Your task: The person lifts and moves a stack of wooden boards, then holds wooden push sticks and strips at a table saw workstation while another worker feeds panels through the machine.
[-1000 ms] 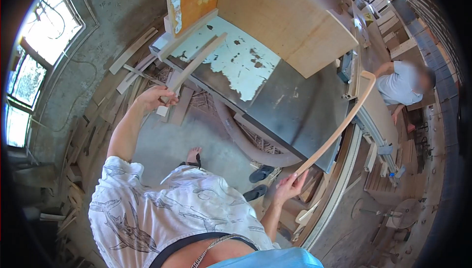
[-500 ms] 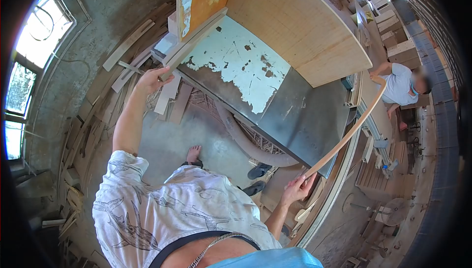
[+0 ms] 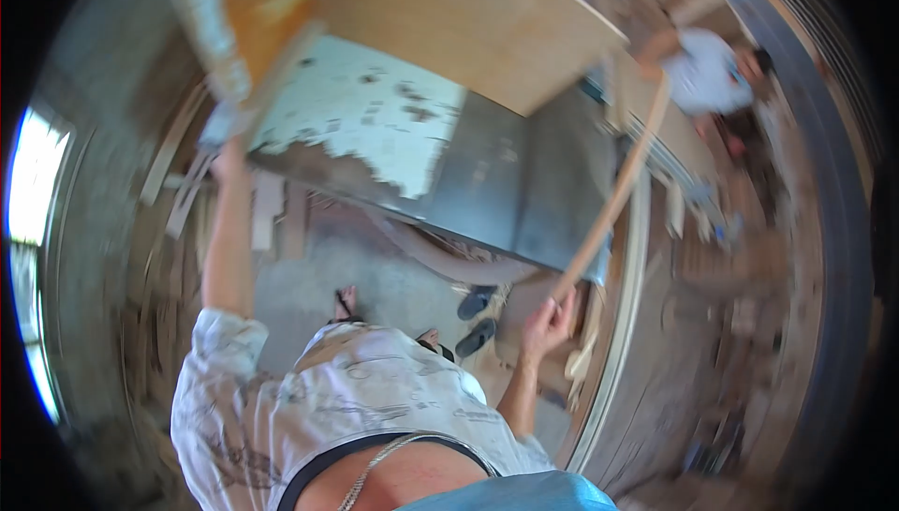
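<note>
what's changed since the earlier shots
The left hand has moved left, toward the left corner of the table; blur hides whether it still holds its wooden strip. A second foot now shows. The right hand still grips the long strip; the sandals lie as before.

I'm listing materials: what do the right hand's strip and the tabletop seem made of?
Strip: probably bare wood, matte tan-brown; blur hides grain.
Tabletop: perhaps metal or laminate, dark, smooth, faintly glossy; its ragged pale patch suggests peeling paint or film.

Woodworking workshop: wood offcuts (image 3: 269,211), a dark-topped bench (image 3: 479,169) (patchily white) and a thick hose (image 3: 468,270)
</note>
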The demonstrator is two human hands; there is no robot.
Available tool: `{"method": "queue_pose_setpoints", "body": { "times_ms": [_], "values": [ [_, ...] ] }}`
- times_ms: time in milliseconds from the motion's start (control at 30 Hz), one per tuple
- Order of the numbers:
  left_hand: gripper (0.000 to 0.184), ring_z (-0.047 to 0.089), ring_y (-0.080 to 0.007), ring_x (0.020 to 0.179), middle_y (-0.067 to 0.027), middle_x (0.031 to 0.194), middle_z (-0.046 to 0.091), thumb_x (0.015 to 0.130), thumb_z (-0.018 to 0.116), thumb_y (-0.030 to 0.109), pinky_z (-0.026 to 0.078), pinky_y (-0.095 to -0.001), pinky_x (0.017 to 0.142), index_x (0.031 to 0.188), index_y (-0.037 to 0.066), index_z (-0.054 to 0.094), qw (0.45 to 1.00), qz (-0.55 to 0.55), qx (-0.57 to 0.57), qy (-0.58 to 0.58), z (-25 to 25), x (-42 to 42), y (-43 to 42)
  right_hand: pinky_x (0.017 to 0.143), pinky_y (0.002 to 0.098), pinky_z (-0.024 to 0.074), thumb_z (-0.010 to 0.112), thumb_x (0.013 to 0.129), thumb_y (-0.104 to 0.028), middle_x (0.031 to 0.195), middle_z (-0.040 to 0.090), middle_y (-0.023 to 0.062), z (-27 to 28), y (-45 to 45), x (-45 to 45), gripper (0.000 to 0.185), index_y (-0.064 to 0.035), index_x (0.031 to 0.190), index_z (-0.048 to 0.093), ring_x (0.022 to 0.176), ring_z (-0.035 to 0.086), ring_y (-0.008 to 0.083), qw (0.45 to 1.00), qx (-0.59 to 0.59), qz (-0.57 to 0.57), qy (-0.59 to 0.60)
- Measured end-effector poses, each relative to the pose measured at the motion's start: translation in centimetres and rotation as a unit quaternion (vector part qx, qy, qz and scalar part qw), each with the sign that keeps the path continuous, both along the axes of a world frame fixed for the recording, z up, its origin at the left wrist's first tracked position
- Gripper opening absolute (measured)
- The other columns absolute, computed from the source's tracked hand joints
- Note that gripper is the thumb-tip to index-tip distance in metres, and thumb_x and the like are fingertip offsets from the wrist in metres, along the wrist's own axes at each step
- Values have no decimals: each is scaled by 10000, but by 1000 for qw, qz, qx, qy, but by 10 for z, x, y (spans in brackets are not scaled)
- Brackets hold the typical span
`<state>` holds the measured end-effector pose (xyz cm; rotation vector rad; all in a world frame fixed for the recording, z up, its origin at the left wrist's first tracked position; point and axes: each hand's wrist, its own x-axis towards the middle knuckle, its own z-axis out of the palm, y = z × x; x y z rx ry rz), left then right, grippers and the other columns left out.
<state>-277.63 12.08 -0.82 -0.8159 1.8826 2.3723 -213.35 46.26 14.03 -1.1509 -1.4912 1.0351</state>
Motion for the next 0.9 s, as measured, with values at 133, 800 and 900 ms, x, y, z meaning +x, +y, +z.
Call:
{"method": "queue_pose_setpoints", "body": {
  "times_ms": [133,800,900],
  "values": [
    [712,587,-336,1275,-166,1417,610,901,744,426,446,-502,1098,1436,-12,572,995,-32,91,-10,60,15,0,459,199,319,554,1063,-43,765,514,-67,7,32,30,556,-128,1599,434,560,396,8,999,-30,1,19],
    [729,693,-421,856,-281,1171,658,948,685,489,563,-570,707,1476,12,527,762,-305,-284,-497,-142,563,-61,1112,444,479,574,986,-54,1362,643,268,31,403,56,479,2,1461,555,1285,613,414,944,117,104,-291],
    [486,571,-281,549,-172,789,625,957,702,389,485,-451,510,1239,-5,662,771,-278,-300,-488,-118,567,-53,970,419,571,594,975,-50,1270,697,278,27,449,31,471,4,1443,582,1109,725,371,948,137,98,-271]
  ]
}}
